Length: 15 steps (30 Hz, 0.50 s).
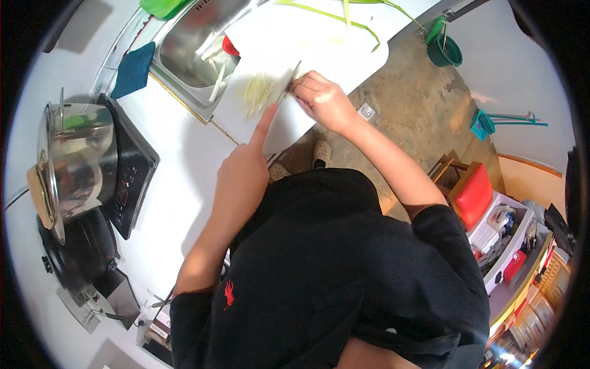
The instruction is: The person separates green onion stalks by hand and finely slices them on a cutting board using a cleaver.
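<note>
My left hand point(243, 172) is closed around the handle end of a knife point(286, 85), its index finger stretched along the blade. The blade stands over a white cutting board point(236, 123) laid partly across the sink. My right hand point(322, 101) is on the other side of the blade, fingers bent and pressed together on a pale vegetable piece point(299, 72) that they mostly cover. Thin pale-green vegetable shreds point(258, 92) lie in a pile left of the blade.
A steel sink point(184, 58) holds pale vegetable scraps point(216, 80) and a red item point(230, 46). Long green leaves point(332, 12) lie at the counter's far end. A steel pot point(83, 160) stands on a black cooktop point(132, 169). A green bucket point(444, 50) and red-seated chair point(472, 195) are right.
</note>
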Motion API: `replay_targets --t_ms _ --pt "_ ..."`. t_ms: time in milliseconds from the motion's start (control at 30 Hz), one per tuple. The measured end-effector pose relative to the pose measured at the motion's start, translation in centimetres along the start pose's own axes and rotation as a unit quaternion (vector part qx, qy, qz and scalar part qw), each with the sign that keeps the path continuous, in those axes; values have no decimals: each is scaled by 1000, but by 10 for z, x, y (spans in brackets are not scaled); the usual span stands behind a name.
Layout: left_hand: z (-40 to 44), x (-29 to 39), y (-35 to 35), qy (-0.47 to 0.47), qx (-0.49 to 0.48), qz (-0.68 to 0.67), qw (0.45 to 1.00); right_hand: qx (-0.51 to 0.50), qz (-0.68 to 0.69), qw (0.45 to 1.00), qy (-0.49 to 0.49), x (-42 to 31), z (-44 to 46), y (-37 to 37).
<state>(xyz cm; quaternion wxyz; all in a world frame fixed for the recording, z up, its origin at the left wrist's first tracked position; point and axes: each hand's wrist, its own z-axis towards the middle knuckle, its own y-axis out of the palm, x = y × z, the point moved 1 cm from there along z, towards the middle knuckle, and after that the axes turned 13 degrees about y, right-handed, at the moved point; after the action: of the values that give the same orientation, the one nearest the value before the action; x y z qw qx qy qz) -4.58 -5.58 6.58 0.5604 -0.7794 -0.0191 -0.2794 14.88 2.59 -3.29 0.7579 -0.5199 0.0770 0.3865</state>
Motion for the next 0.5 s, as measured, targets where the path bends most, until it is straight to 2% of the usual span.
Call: replay_targets --t_ms 133,233,333,500 --pt "33 7 -2 44 17 -25 999 6 -5 1000 -12 -2 0 2" --pt "69 4 12 119 103 -21 987 6 -17 999 -28 -2 1 0" --pt "60 2 7 97 85 -67 989 2 -16 999 -32 -1 2 -1" --pt "18 -15 -17 -25 37 -78 996 -15 -5 999 -37 3 6 -5"
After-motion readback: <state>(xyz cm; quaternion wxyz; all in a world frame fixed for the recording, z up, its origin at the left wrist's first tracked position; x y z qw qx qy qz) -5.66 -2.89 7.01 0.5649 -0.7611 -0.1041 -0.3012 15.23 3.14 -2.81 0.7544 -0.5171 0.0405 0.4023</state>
